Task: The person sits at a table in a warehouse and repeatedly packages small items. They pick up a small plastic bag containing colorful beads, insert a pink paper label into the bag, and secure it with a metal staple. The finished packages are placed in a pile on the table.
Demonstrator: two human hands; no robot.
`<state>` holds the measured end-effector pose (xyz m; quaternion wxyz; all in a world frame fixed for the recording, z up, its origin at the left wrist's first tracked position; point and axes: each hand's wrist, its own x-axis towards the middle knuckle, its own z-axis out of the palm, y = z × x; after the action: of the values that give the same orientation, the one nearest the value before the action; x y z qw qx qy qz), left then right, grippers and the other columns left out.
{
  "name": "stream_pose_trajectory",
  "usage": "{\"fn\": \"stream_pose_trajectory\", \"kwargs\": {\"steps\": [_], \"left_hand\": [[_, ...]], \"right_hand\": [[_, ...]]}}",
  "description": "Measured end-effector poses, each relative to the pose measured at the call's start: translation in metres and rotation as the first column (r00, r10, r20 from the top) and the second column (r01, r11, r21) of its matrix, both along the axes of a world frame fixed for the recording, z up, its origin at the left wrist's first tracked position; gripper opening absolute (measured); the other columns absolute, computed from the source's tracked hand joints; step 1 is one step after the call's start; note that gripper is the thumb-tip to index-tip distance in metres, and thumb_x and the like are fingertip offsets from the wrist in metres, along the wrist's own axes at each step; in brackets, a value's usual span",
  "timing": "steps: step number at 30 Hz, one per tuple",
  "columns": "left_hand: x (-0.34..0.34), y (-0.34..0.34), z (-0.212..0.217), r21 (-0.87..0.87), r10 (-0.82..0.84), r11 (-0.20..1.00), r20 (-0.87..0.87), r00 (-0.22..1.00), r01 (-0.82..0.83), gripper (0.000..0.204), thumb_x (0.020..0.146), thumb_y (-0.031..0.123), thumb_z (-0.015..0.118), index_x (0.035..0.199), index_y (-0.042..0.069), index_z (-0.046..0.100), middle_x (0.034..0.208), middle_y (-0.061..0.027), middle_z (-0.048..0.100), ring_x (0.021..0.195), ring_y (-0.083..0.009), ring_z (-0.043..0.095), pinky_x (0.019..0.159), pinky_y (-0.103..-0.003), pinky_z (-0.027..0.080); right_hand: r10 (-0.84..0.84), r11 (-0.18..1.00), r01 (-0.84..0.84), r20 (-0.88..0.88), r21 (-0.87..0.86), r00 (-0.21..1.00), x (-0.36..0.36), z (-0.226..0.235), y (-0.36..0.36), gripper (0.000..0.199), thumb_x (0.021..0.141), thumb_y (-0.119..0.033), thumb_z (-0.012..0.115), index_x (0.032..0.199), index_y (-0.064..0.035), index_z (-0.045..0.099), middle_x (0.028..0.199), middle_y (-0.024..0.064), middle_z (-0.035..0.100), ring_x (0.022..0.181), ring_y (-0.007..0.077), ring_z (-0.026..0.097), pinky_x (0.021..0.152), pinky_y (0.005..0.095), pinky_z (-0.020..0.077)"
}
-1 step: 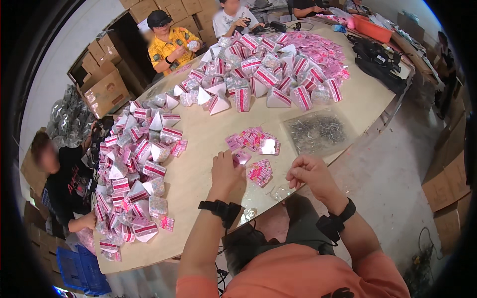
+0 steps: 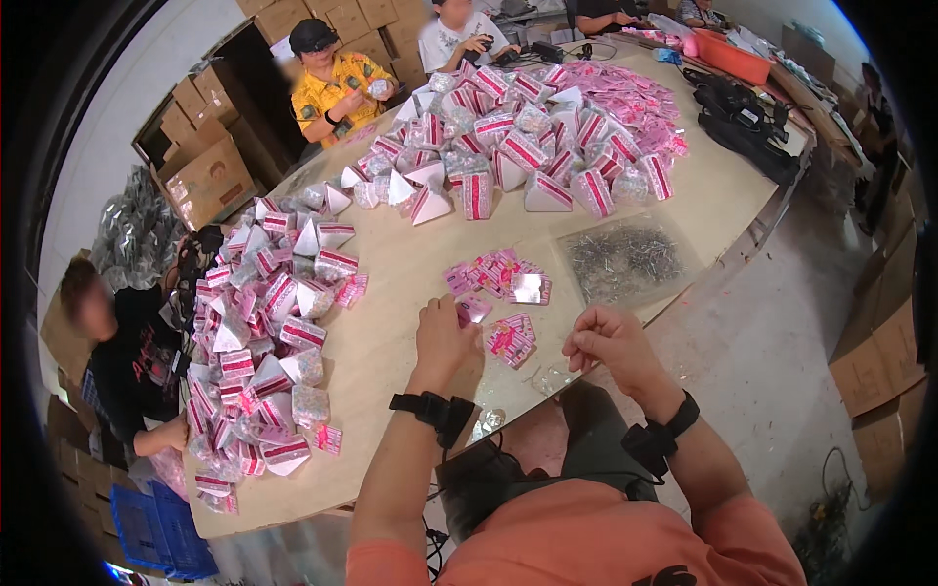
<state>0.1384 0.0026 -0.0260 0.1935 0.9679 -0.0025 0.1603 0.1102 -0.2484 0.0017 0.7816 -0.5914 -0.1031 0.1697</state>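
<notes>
Nothing has moved: left hand (image 2: 442,337) pinches a pink packet (image 2: 473,310), right hand (image 2: 608,344) loosely curled, pinching something tiny.

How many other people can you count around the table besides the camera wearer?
6, maybe more hidden: one person in black at left, one in yellow and one in white opposite, three partly visible far right.

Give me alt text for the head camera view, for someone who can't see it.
Seen from above, a person's left hand touches a small pink packet on a tan table, while the right hand hovers pinched near more pink packets and a clear bag of metal pieces. Heaps of pink-and-white boxes cover the table, where other people sit working.
</notes>
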Motion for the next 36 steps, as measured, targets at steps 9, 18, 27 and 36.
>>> {"fn": "stream_pose_trajectory", "kwargs": {"steps": [9, 18, 27, 36], "left_hand": [[0.002, 0.007, -0.003, -0.118, 0.059, 0.992, 0.07, 0.996, -0.051, 0.026, 0.068, 0.016, 0.066, 0.084, 0.0, 0.054, 0.08, -0.0141, 0.053, 0.077, -0.0306, 0.052, 0.069, -0.038, 0.044], [-0.03, 0.002, 0.027, -0.988, 0.004, -0.155, -0.016, 1.0, -0.015, 0.011, 0.089, 0.018, 0.047, 0.085, 0.008, 0.05, 0.069, -0.0014, 0.05, 0.057, -0.0142, 0.047, 0.057, -0.03, 0.042], [-0.064, -0.025, 0.033, -0.7, -0.31, -0.699, 0.112, 0.944, -0.146, 0.018, 0.093, 0.023, 0.04, 0.086, 0.009, 0.049, 0.065, 0.0004, 0.04, 0.057, -0.012, 0.04, 0.06, -0.029, 0.041], [-0.072, -0.047, 0.048, -0.895, -0.111, -0.44, -0.033, 0.993, -0.079, 0.016, 0.09, 0.023, 0.048, 0.094, 0.008, 0.051, 0.083, -0.0032, 0.056, 0.069, -0.015, 0.055, 0.057, -0.026, 0.046]], "right_hand": [[0.017, 1.0, -0.017, -0.064, -0.001, 0.998, -0.005, -0.005, 0.006, 0.005, 0.083, -0.006, 0.054, 0.083, -0.0014, 0.053, 0.072, 0.008, 0.061, 0.057, 0.0119, 0.059, 0.05, 0.0202, 0.0457], [0.017, 0.998, -0.018, 0.013, 0.066, 1.0, -0.007, -0.002, 0.021, 0.005, 0.084, -0.006, 0.052, 0.084, -0.0018, 0.052, 0.075, 0.0074, 0.06, 0.062, 0.0104, 0.058, 0.053, 0.0206, 0.0458], [-0.017, 1.0, 0.016, 0.229, 0.004, 0.973, -0.022, 0.017, 0.054, 0.004, 0.084, -0.007, 0.051, 0.084, -0.0027, 0.052, 0.073, 0.002, 0.055, 0.061, 0.0064, 0.053, 0.054, 0.02, 0.0431], [-0.097, 0.995, 0.099, 0.28, 0.006, 0.955, -0.031, 0.02, 0.062, 0.005, 0.084, -0.005, 0.053, 0.087, -0.0011, 0.053, 0.077, 0.001, 0.054, 0.066, 0.007, 0.053, 0.06, 0.0209, 0.0432]]}}
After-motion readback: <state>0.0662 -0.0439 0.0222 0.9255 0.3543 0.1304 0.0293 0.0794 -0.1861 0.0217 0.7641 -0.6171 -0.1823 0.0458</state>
